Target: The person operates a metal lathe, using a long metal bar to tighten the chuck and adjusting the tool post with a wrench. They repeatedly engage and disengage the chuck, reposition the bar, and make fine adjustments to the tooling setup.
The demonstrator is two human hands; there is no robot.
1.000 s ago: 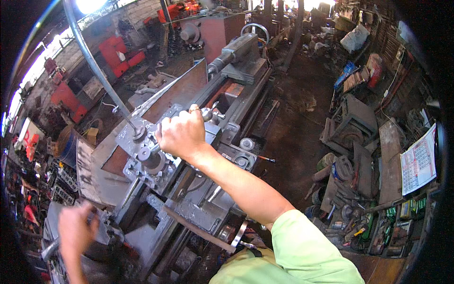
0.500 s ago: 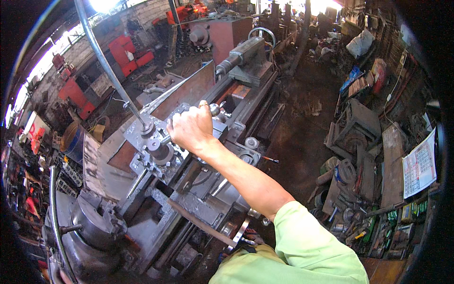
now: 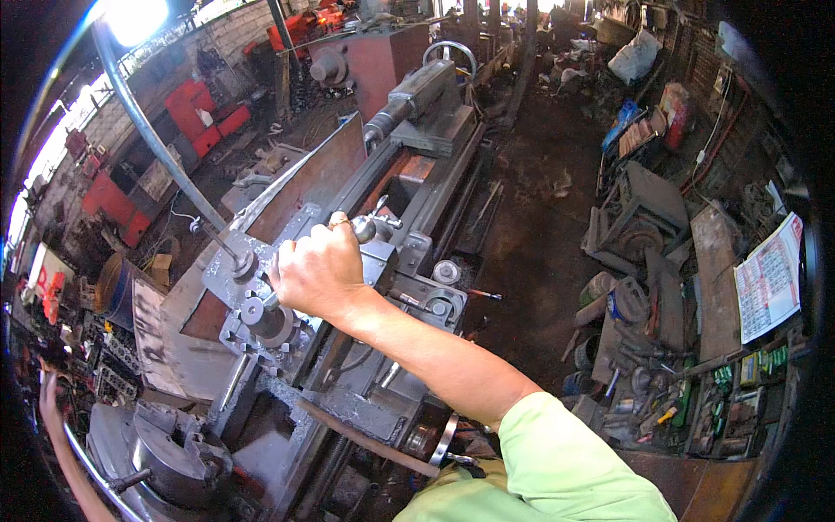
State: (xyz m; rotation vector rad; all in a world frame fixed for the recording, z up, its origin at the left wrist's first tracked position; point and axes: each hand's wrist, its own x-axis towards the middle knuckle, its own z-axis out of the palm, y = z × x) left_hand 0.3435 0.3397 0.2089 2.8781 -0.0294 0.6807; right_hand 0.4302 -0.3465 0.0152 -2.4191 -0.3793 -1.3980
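Observation:
My right hand, its arm in a light green sleeve, is closed round the lever handle of the tool post on a metal lathe. The lever's rounded metal knob shows just beyond my fingers. Bright metal chips lie on the carriage around the post. At the far lower left, my left hand is closed at the upper part of a long metal bar; its fingers are small and dim. That bar crosses a short rod beside the big round chuck.
The tailstock with its handwheel stands at the far end of the bed. A tall bent pipe rises from the carriage. To the right are a tool-filled bench, a printed sheet and a dark floor strip.
The view has shifted, and the lathe sits further left. My left hand has come up along the bar, which now leans further left. My right hand keeps its grip on the lever.

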